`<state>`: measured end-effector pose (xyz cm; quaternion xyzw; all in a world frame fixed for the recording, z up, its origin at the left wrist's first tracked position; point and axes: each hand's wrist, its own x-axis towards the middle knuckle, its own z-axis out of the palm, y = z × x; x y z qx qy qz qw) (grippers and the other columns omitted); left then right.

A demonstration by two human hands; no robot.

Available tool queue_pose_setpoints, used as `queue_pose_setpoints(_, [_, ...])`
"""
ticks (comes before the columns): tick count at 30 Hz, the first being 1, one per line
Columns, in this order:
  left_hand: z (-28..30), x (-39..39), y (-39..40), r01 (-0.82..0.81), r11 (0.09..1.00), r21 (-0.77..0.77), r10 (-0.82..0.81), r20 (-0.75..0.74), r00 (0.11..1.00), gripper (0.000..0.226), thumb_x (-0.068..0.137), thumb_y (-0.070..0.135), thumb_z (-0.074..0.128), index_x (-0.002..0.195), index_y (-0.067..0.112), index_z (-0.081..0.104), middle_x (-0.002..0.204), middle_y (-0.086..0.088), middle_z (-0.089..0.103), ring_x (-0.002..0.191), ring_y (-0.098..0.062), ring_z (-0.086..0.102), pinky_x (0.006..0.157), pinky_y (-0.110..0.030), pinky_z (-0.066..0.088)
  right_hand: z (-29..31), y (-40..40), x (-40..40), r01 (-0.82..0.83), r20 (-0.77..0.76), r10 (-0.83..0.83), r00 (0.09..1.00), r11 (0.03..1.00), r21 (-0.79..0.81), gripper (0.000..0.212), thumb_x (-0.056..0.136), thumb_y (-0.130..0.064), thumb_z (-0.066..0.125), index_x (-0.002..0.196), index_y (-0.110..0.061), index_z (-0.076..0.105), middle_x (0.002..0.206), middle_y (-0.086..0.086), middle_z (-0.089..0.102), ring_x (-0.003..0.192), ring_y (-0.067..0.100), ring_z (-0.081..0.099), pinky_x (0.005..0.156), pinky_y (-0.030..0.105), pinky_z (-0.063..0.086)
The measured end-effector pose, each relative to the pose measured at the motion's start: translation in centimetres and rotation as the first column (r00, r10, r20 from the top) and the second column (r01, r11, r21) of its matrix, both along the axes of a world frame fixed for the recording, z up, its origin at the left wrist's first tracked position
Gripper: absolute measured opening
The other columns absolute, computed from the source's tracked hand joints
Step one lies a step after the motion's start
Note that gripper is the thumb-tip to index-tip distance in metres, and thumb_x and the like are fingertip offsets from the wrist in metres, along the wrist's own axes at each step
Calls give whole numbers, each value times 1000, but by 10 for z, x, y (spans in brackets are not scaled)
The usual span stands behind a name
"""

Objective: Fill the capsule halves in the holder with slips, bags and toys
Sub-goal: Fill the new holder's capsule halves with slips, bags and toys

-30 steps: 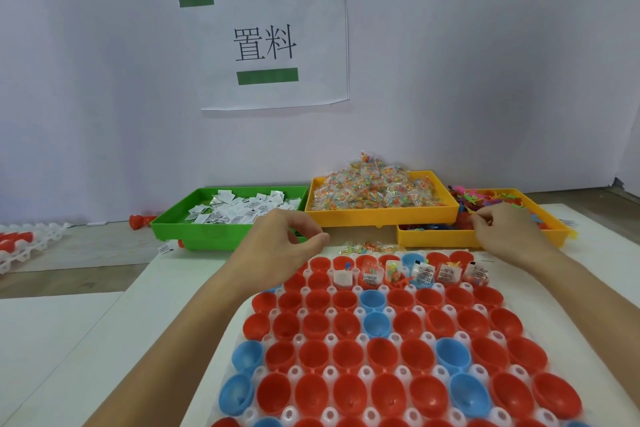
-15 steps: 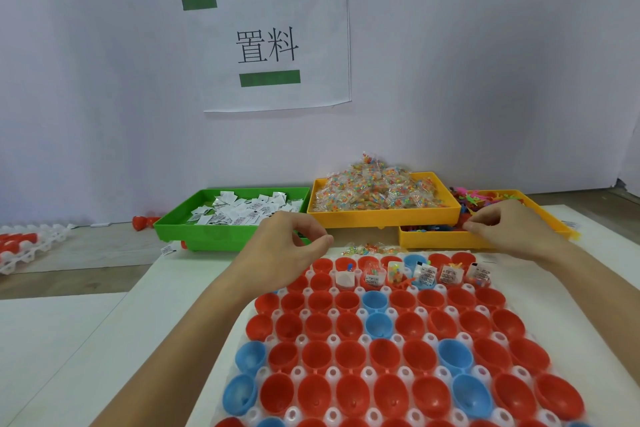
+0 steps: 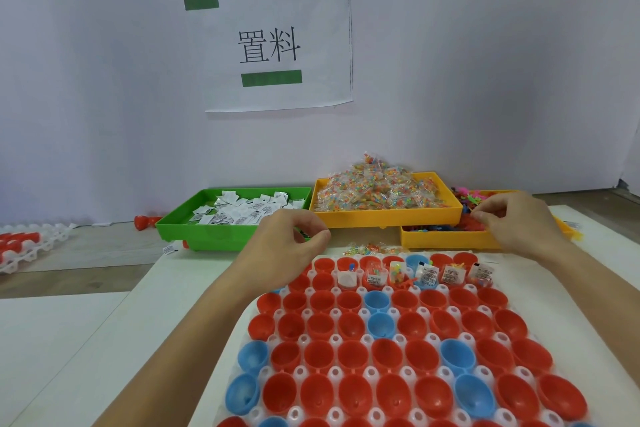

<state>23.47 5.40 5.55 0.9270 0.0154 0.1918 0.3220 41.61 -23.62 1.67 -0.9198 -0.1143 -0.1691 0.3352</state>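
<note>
Barely shifted since a moment ago, the right hand [image 3: 516, 222] picks among small coloured plastic toys [image 3: 476, 198] at right, left hand [image 3: 287, 236] curled, contents unclear; a fumbled toy could tumble beside the red and blue capsule halves [image 3: 381, 354].

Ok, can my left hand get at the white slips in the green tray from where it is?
Probably yes. The left hand hovers just in front of the green tray, the slips lie uncovered in it, and nothing stands between them.
</note>
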Motion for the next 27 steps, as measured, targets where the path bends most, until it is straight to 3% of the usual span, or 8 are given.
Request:
queue_pose_setpoints(7, [2, 0, 1, 3, 1000, -15, -3, 18, 1000, 12, 93, 25, 63, 89, 23, 74, 90, 13, 70, 80, -1, 59, 67, -6, 45, 9, 0, -2, 52, 91, -61, 994, 994, 100, 10, 94, -10, 65, 95, -4, 73, 95, 14, 71, 83, 20, 56, 78, 29, 39])
queue_pose_setpoints(12, [7, -2, -3, 26, 1000, -8, -26, 51, 998, 13, 95, 23, 62, 90, 20, 74, 92, 10, 70, 84, -5, 60, 74, -12, 47, 33, 6, -16, -24, 186, -7, 982, 986, 163, 7, 94, -10, 65, 93, -9, 73, 88, 11, 71, 80, 21, 60, 77, 29, 41])
queue_pose_setpoints(17, [13, -4, -11, 70, 997, -35, -68, 53, 996, 13, 94, 22, 64, 91, 18, 75, 89, 10, 71, 79, -6, 62, 75, -18, 51, 68, 19, -43, -281, 181, 245, 952, 936, 212, 8, 92, -15, 68, 99, -16, 73, 88, 0, 74, 80, 15, 71, 79, 31, 54])
queue_pose_setpoints(21, [17, -6, -21, 119, 985, -125, -110, 77, 991, 7, 92, 27, 67, 97, 23, 71, 87, 5, 71, 75, -12, 67, 69, -22, 54, 84, 44, -74, -524, 141, 505, 851, 816, 242, 11, 88, -14, 73, 91, -25, 74, 81, -11, 76, 76, 2, 72, 75, 15, 56])
queue_pose_setpoints(24, [19, -8, -28, 160, 958, -239, -140, 97, 985, 18, 89, 32, 70, 104, 25, 66, 86, 2, 71, 76, -21, 70, 70, -34, 58, 85, 66, -95, -641, 82, 639, 765, 743, 190, 13, 85, -13, 76, 90, -25, 76, 81, -10, 77, 78, 4, 73, 78, 16, 55])
queue_pose_setpoints(27, [22, -9, -31, 196, 955, -221, -172, 123, 977, 14, 87, 25, 74, 97, 15, 73, 76, -1, 72, 68, -15, 67, 73, -40, 57, 80, 83, -110, -705, 44, 707, 706, 696, 138, 15, 85, -11, 76, 88, -25, 75, 80, -9, 77, 80, 3, 73, 79, 17, 56])
